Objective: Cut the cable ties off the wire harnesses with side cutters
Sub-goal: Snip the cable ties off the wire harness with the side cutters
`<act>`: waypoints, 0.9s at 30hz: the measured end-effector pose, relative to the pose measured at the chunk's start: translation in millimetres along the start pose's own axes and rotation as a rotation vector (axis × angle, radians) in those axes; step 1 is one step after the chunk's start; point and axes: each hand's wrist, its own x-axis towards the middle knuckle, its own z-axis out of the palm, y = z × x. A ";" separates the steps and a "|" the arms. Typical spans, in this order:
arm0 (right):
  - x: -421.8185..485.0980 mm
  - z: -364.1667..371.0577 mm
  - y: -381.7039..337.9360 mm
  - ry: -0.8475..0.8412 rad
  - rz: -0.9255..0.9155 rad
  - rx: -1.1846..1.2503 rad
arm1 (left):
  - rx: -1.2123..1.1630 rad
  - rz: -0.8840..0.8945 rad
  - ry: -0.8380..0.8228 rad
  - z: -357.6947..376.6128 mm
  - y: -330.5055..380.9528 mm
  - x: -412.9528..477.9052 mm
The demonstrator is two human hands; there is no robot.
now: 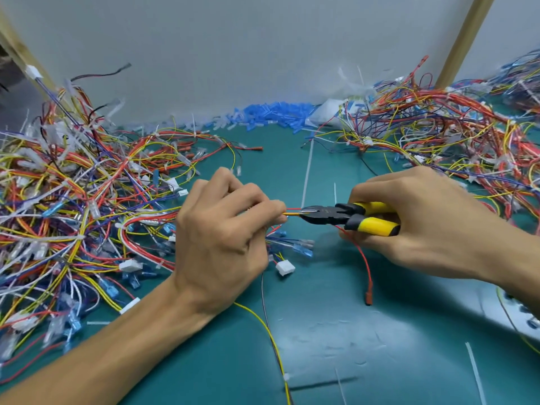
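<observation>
Now the cut itself is being lined up. A thin wire bundle [293,212] of red and yellow strands is pinched between the curled fingers and thumb of the left hand [222,238], just above the green mat [350,331], and is held out level towards the right. The side cutters [344,217] are gripped by the right hand [432,226], with the fingers wrapped round both yellow handles. The black jaws are set against the bundle just beside the left fingertips, and they look nearly closed. A small pale speck at the tips is taken to be the cable tie [307,211], though it is too small for certainty. Whether it has been severed cannot be told.

Below the hands, a red lead [368,299] with a terminal and a white connector [285,268] are seen hanging from the harness. A left pile [73,200] and a right pile [438,127] of tangled harnesses are heaped on the mat. White ties are visible on many of them, so the task is judged far from finished. Loose ties [306,171] lie scattered between the piles.

Next, only the tie must be caught between the blades and the insulation spared. A firm squeeze is to be given while the bundle is braced.
</observation>
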 end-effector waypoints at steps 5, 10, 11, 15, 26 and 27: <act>0.1 0.3 1.6 0.013 0.038 0.008 | 0.013 0.015 0.019 -0.3 -0.4 0.3; 0.8 -2.1 3.9 0.022 0.081 0.003 | 0.046 0.028 0.005 -1.3 2.0 1.0; 0.9 -2.0 4.2 0.020 0.079 -0.002 | 0.043 0.031 0.005 -1.0 1.7 1.1; 0.1 1.1 1.0 0.017 0.038 -0.027 | 0.040 0.047 0.014 0.0 1.4 -0.7; -1.3 3.3 -10.5 -0.031 -0.019 -0.022 | 0.039 0.040 0.044 -2.2 8.4 -0.5; -1.4 3.5 -10.4 -0.029 -0.029 -0.018 | 0.036 0.039 0.050 -2.3 8.7 -0.3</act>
